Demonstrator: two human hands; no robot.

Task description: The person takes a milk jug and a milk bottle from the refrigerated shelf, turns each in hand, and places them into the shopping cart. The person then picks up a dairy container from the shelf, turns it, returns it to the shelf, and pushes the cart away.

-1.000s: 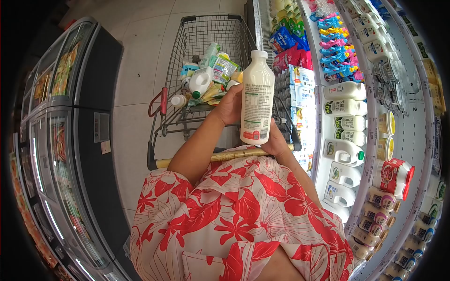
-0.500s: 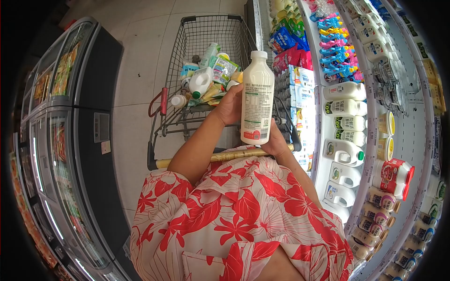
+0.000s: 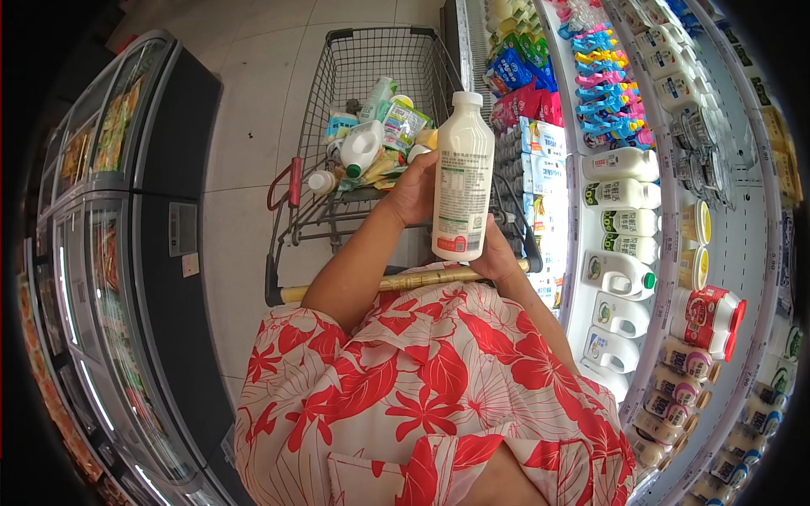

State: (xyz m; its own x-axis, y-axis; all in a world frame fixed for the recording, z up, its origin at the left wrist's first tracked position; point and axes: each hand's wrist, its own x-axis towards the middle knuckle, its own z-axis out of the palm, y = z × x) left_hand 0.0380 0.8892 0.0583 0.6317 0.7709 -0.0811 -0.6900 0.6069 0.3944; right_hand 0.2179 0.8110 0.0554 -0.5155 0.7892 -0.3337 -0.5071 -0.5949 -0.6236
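Note:
A white bottle (image 3: 462,181) with a white cap stands nearly upright in front of my chest, its printed back label facing me. My left hand (image 3: 413,191) grips its left side, fingers hidden behind it. At its lower right, my right hand (image 3: 498,253) is closed round the bottle, its fingers partly hidden. Just beyond is a wire shopping cart (image 3: 384,34) holding a white jug with a green cap (image 3: 363,148), a green and white packet (image 3: 403,125) and several other packages.
The cart's handle (image 3: 295,294) crosses before my body. Glass-door freezers (image 3: 169,320) line the left side. On the right, chilled shelves hold white milk jugs (image 3: 620,274), upright bottles (image 3: 620,164), red-capped containers (image 3: 707,320) and hanging colourful packs (image 3: 603,84). Tiled floor (image 3: 249,152) shows between.
The top of the bottle has shifted very slightly to the right, tilting it a little. My hands and the cart look the same.

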